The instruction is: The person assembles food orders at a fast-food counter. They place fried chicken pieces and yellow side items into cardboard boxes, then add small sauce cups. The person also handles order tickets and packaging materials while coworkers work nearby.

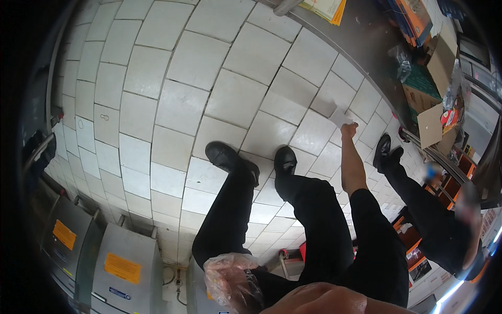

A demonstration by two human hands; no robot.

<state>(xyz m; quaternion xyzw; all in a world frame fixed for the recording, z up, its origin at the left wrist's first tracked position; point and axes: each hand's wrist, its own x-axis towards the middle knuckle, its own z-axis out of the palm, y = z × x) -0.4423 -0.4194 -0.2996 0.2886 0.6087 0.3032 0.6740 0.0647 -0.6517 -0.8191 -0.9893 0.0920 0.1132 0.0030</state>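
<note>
My right hand (pixel 349 129) is bare and reaches out low over the floor on the right. Its fingers close on one end of a white paper slip (pixel 336 117), which sticks out toward the upper left. A baggy clear plastic glove covers my left hand (pixel 228 278), which hangs near my left thigh at the lower edge. Crumpled film hides how those fingers are set, so I cannot tell whether they hold anything. Below me are my black trousers and black shoes (pixel 285 160). A patch of bare skin at the lower edge is too close to make out.
A dark metal counter (pixel 361 39) borders the upper right, carrying folders (pixel 413 21) and an opened cardboard box (pixel 431 123). A co-worker (pixel 436 225) in black stands at the right. Grey metal cabinets (pixel 128 277) line the lower left. Pale tiles (pixel 204 52) cover the floor.
</note>
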